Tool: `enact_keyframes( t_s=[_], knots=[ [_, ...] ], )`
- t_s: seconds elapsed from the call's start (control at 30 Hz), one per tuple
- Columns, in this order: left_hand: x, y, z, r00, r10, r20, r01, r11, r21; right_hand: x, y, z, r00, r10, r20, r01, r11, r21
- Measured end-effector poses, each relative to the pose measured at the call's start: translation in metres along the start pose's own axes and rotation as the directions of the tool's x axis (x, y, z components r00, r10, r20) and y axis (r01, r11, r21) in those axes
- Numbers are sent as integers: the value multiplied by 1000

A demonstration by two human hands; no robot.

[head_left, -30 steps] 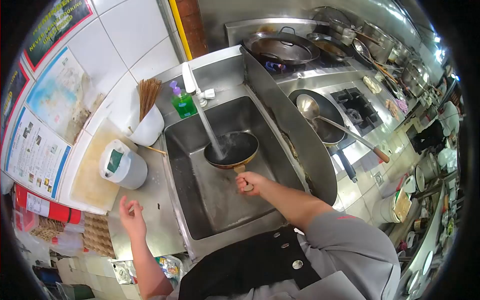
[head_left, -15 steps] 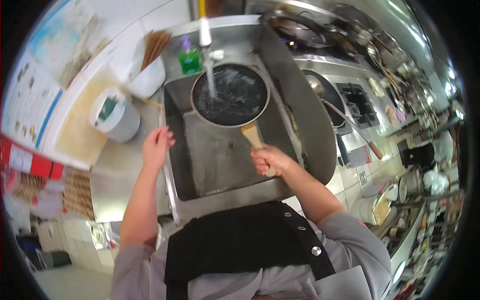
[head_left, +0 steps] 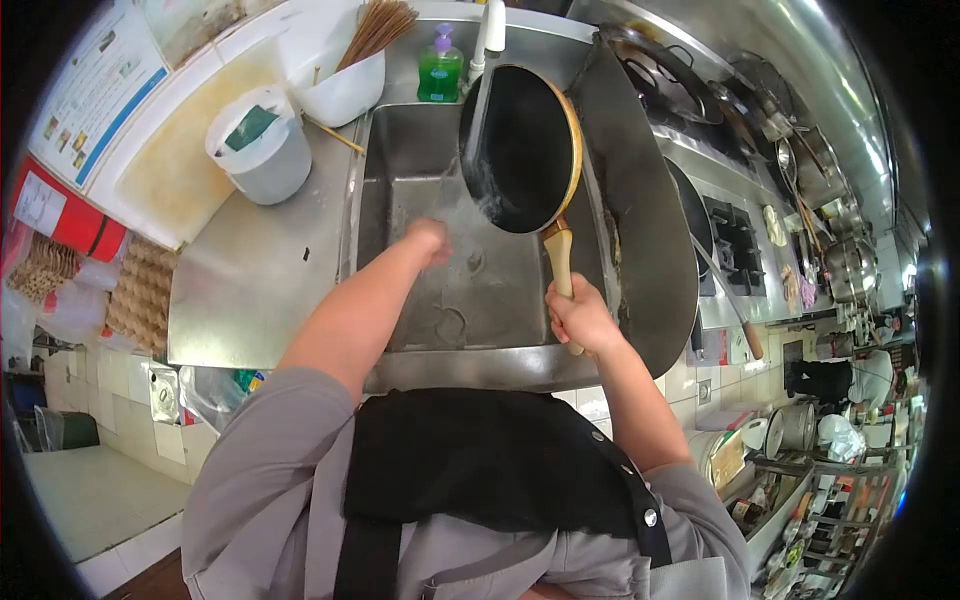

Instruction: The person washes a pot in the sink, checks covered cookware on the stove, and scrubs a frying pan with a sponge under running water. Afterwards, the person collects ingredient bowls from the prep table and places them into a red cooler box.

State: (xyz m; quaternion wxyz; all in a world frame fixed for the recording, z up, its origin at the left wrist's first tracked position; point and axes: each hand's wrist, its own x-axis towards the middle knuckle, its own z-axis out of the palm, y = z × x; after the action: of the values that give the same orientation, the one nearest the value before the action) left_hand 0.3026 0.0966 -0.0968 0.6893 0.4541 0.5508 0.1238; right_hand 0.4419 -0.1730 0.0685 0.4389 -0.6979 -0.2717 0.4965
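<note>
**Pan tilted under running tap, one hand on handle**

Sink (head_left: pixel 400 170): one steel basin, water pouring from one tap (head_left: pixel 490 30). Frying pan (head_left: pixel 525 150): one, dark inside, tipped steeply on edge over the basin, water streaming off its lower rim. Looks rigid and fairly heavy; wet, so likely slippery. The pale wooden handle (head_left: pixel 560 262) is the sensible grab point, dry-ish and cool. Right hand (head_left: pixel 580 318): fingers wrapped tight round the handle end. Left hand (head_left: pixel 430 240): reaching into the falling water below the pan; finger state not readable through splash. Nearby: one white bucket (head_left: pixel 262 150), one green soap bottle (head_left: pixel 438 68).
</note>
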Motion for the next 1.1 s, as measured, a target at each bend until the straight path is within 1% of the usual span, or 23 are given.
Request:
enact_keyframes(
  t_s=[0.07,0.1,0.17,0.23,0.3,0.33,0.37,0.43,0.53,0.57,0.63,0.7,0.73,0.8,0.83,0.9,0.93,0.97,1.0,1.03,1.1],
  knots=[
    [4,11,-2,1000,15,28,-11,989,-148,6,-2,-2,1000,-19,21,19,1000,-5],
    [7,19,-2,995,102,6,-100,981,-164,9,-2,-1,999,-27,32,27,1000,-4],
    [-19,56,-7,963,264,-43,-268,946,-185,17,-10,6,1000,-24,-16,22,993,-117],
    [-46,94,-10,962,270,35,-256,941,-223,39,-7,9,998,-18,-62,3,971,-241],
    [-52,116,-8,954,281,102,-251,938,-240,71,11,8,990,-91,-111,40,917,-398],
    [-52,121,-6,950,282,131,-246,940,-238,79,9,12,984,-126,-128,51,879,-475],
    [-51,122,-6,946,281,159,-240,942,-236,84,6,13,983,-124,-133,39,856,-516],
    [-45,115,-3,961,253,108,-235,959,-161,92,-2,18,983,-118,-139,12,802,-598],
    [-35,97,-8,981,192,6,-190,978,-87,114,9,18,980,-115,-162,-25,735,-677],
    [-35,91,-13,985,168,-32,-170,983,-66,124,13,16,985,-84,-151,-42,733,-679],
    [-40,81,-30,983,180,-33,-182,982,-48,143,20,14,992,-16,-127,-75,729,-681],
    [-53,79,-50,977,211,-14,-211,977,-37,152,11,17,995,21,-94,-83,673,-735],
    [-63,79,-60,973,232,5,-231,972,-40,157,7,19,996,41,-75,-84,642,-762],
    [-92,82,-79,963,269,33,-268,962,-47,173,0,22,998,5,-56,-52,457,-888],
    [-108,80,-91,959,279,45,-274,957,-90,179,-3,25,999,-14,-41,-34,354,-935],
    [-133,77,-112,950,306,61,-292,940,-177,167,-44,30,998,56,41,35,113,-993],
    [-142,77,-121,939,313,143,-237,889,-393,170,-53,30,998,41,57,57,8,-998],
    [-154,75,-135,921,337,196,-164,792,-589,179,-56,30,995,30,98,100,-99,-990],
    [-165,68,-152,898,378,225,-86,652,-753,205,-47,27,999,35,-16,-15,-43,-999],
    [-163,59,-165,856,462,232,-47,517,-855,210,-51,29,1000,6,26,27,-115,-993],
    [-171,52,-175,850,513,116,-96,367,-925,222,-51,32,989,-143,33,18,-107,-994]
  ],
)
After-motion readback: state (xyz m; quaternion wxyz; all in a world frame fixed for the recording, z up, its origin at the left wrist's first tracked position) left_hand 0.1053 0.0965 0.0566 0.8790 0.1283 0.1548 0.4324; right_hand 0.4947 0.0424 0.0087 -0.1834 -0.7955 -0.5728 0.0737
